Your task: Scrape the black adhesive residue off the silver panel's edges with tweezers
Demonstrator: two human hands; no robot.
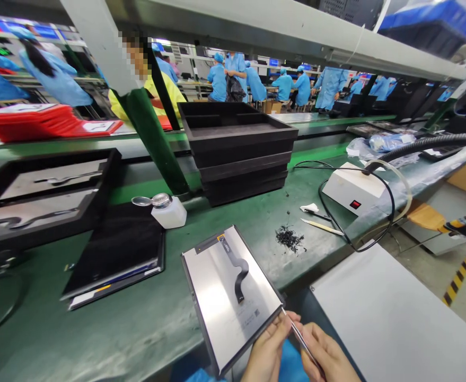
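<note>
My left hand [270, 339] is closed on the lower right corner of a display panel [220, 313]. The panel lies tilted over the bench's front edge, silver back up, with a dark ribbon cable [236, 268] curling across it. Between the fingers of my right hand [320, 345] is a slim pair of tweezers [301, 338], its tip against the panel's edge near that corner. Part of the tool is hidden by my fingers. A small heap of black scraps [290, 239] lies on the bench beyond the panel.
More panels [117, 249] are stacked at left beside a white dispenser bottle [169, 211]. Black trays [240, 154] stand piled behind. A pale-handled blade [322, 227] and a white box [354, 188] with a hose are at right. Several people in blue work beyond.
</note>
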